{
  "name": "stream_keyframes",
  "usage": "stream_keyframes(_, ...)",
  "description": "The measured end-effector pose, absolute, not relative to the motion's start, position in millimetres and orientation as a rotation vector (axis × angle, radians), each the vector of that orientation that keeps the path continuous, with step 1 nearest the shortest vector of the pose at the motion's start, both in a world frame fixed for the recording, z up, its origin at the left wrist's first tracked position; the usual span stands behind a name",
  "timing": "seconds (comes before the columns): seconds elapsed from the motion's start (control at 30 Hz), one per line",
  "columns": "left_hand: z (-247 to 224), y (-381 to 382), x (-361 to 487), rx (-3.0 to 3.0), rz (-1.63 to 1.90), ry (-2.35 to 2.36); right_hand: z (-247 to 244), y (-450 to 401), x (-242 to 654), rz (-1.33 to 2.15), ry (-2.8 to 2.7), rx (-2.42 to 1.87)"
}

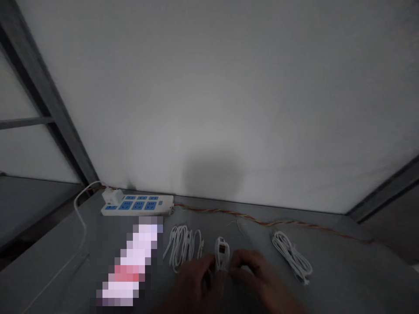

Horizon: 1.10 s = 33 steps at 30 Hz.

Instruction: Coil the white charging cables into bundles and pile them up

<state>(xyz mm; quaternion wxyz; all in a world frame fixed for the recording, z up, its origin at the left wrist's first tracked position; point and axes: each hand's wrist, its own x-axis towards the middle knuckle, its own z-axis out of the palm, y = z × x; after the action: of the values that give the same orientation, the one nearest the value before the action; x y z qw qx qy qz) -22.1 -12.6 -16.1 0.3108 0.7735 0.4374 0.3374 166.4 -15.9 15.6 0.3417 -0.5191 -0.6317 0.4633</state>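
A coiled white cable stands between my hands at the bottom middle, its loop pointing toward the wall and a small dark-and-red part showing inside it. My left hand grips the lower part of this bundle from the left. From the other side, my right hand has thumb and forefinger pinched together at the cable's right edge; what lies between those fingertips is too dark to make out. Just beyond my left hand, another white cable lies in loose loops on the grey table.
Right of my hands lies a bundled white cable. At the back left, a white power strip with blue sockets carries a white plug. A twisted red-yellow wire runs along the wall. A pixelated bright shape covers the left front.
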Motion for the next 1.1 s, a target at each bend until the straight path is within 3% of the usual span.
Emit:
stream_keyframes(0.17, -11, -22, -25, 1.866, 0.933, 1.043, 2, -14, 164, 1.777, -1.105, -1.056)
stream_keyframes(0.4, -13, -20, -23, 1.431, 0.963, 0.971, 11, -15, 155, 1.733, -1.164, -1.044)
stream_keyframes(0.5, -18, -14, -20, 1.258, 0.963, 0.946, 11, -14, 154, 1.542, -1.347, -1.118)
stream_keyframes(0.7, -17, -3, -17, 1.248, 0.995, 1.055, -6, -12, 152, 0.785, -1.778, -1.334)
stream_keyframes(0.93, -15, -6, -16, 1.445, 0.965, 1.174, -15, -12, 155, 0.559, -1.855, -1.198)
stream_keyframes(1.1, -14, -7, -16, 1.614, 0.924, 1.185, -11, -14, 154, 0.598, -1.856, -1.233)
